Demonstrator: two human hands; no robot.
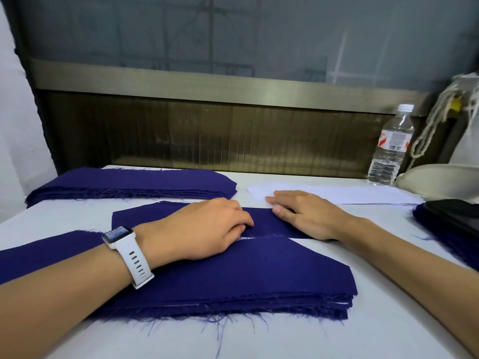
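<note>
A near stack of dark blue cut fabric pieces (259, 275) with frayed edges lies on the white table (388, 320). Just beyond it lies a single blue piece (140, 216). My left hand (204, 229), with a white watch on the wrist, rests on the seam between the single piece and the stack, fingers curled loosely down on the cloth. My right hand (303, 213) lies flat with straight fingers, its fingertips on the edge of a white fabric strip (350, 194) and its thumb on the blue piece.
A second stack of blue pieces (129, 183) lies at the back left. A plastic water bottle (391, 149) stands at the back right beside a cream object (440, 180) and hanging cord. More blue fabric under a black object (456, 216) lies at the right edge.
</note>
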